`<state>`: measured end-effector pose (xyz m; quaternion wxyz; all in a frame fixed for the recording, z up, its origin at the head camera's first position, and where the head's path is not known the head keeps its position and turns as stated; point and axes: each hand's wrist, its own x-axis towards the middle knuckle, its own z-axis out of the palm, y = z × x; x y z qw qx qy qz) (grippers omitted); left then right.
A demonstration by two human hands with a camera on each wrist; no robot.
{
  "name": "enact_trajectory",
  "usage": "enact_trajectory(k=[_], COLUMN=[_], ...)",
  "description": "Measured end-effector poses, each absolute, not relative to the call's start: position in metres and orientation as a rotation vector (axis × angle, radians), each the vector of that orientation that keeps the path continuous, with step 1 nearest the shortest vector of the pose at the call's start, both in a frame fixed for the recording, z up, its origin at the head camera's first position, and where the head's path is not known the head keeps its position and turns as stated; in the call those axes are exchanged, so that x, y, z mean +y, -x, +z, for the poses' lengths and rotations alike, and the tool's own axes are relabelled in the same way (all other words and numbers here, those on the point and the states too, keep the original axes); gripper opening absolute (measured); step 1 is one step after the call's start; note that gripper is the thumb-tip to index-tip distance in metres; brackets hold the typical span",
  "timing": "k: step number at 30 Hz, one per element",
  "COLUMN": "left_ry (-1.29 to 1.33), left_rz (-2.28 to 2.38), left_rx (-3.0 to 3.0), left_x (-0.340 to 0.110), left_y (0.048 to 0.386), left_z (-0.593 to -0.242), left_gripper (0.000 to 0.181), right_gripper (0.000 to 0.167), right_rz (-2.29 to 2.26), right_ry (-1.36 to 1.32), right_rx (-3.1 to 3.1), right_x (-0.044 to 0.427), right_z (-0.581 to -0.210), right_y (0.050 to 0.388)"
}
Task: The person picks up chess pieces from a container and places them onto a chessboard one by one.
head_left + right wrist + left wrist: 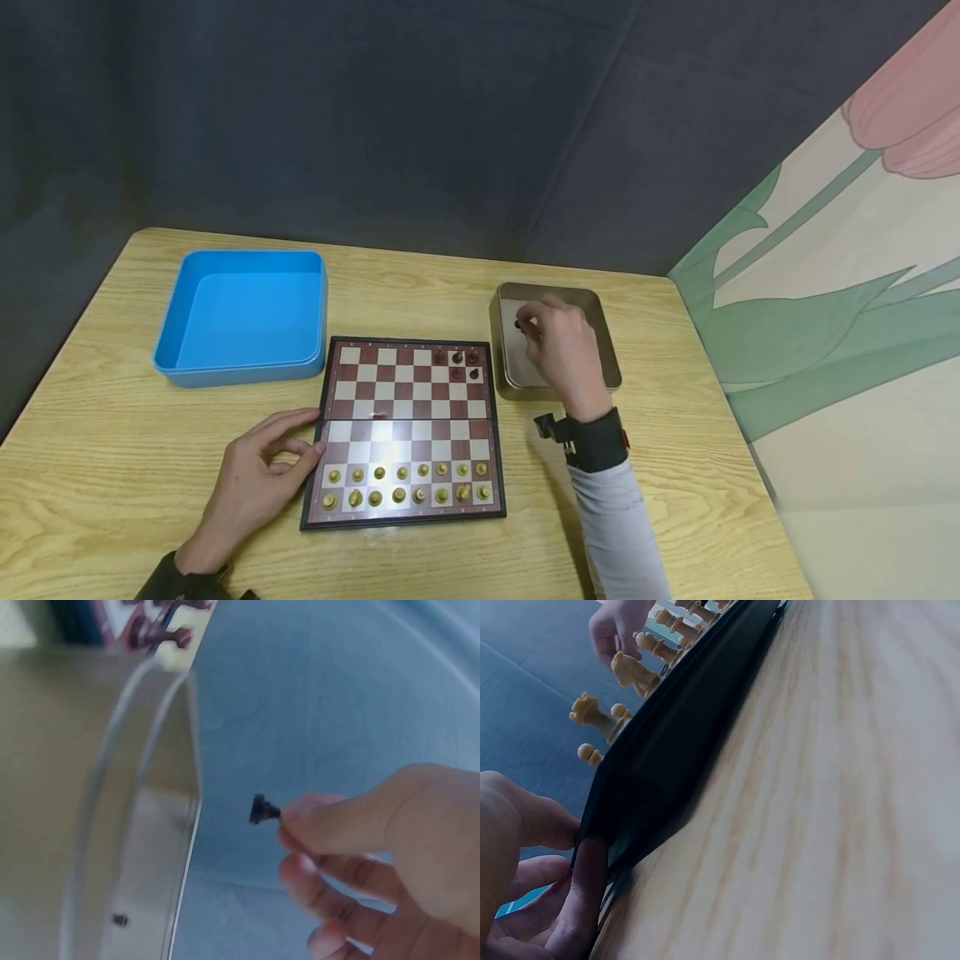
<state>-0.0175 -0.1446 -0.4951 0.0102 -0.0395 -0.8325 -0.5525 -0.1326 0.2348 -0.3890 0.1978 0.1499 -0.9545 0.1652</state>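
My right hand (564, 346) is over the metal tin (611, 367), pinching a small dark chess piece (262, 811) between thumb and fingertips. Its base points outward; the fingers hide the top, so I cannot tell which piece it is. Another dark piece (120, 920) lies inside the tin in the right wrist view. To the tin's left is a chessboard (358, 431) with pale gold pieces (399, 495) in two rows along the near side. Several dark reddish pieces (457, 373) stand at its far right corner. My left hand (258, 475) touches the board's left edge with thumb and fingertips.
A blue open box (247, 321) stands at the back left of the wooden table (112, 417), close to the board's far left corner. Dark cloth (375, 125) hangs behind the table. A flower-patterned cloth (862, 333) borders its right side.
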Motion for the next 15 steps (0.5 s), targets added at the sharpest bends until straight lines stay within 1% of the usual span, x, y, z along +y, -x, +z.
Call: enact_trajectory(k=[6,15], left_ry=[0.128,0.122], left_rz=[-1.727,-1.704], left_rx=[-2.588,-2.595], left_x=[-0.144,-0.144], left_y=[0.018,0.019], left_z=[-0.494,-0.497], left_gripper=[0.044,0.044], right_gripper=[0.008,0.009], right_rz=[0.593,0.637], right_ry=[-0.595,-0.667], right_rx=[-2.574,-2.581], right_x=[0.222,0.207], right_z=[-0.384,-0.381], right_y=[0.128,0.122])
